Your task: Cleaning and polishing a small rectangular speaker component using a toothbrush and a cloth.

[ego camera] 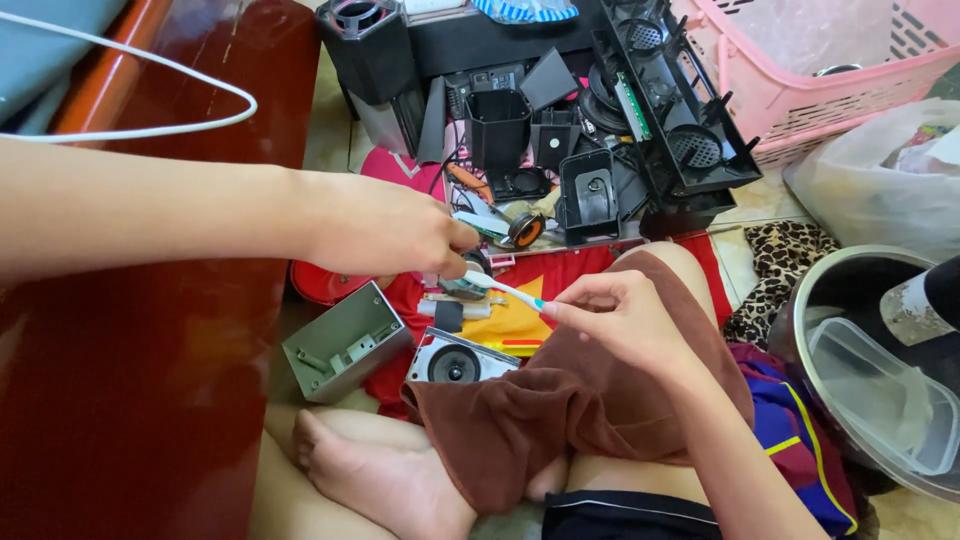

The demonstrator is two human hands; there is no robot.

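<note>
Left hand [385, 235] is closed, pinching a small grey part [462, 285] at its fingertips; a grey open housing [345, 342] sits below it on the floor, a speaker module [455, 362] just right of that. Right hand [620, 320] is closed on a toothbrush [505, 290], bristle end touching the small grey part, a brown cloth [560, 410] draped under it. Black plastic parts [560, 150] lie beyond both hands.

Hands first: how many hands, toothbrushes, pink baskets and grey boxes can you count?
Hands: 2, left hand and right hand
Toothbrush: 1, held in the right hand
Pink basket: 1
Grey box: 1
Total: 5
</note>
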